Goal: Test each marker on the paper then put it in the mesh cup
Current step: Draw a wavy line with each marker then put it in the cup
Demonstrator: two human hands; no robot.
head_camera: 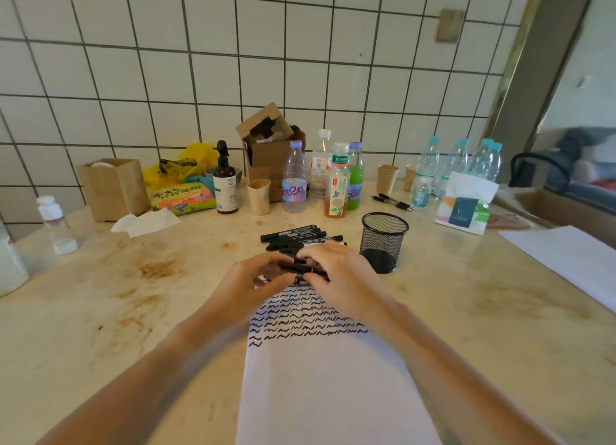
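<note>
A white sheet of paper [320,384] lies in front of me, its upper part filled with rows of black squiggles. Beyond its top edge lies a pile of several black markers [300,236]. My left hand [253,283] and my right hand [336,271] meet over the near end of the pile, and both curl their fingers round one black marker [295,267] held crosswise between them. The black mesh cup [383,241] stands upright just right of my right hand; it looks empty.
Several bottles [295,178], paper cups [259,196], a cardboard box [266,144] and a brown pump bottle [226,184] crowd the back of the table. A tissue pack [465,204] and two pens [393,202] lie back right. Another white sheet [573,261] lies at the right edge.
</note>
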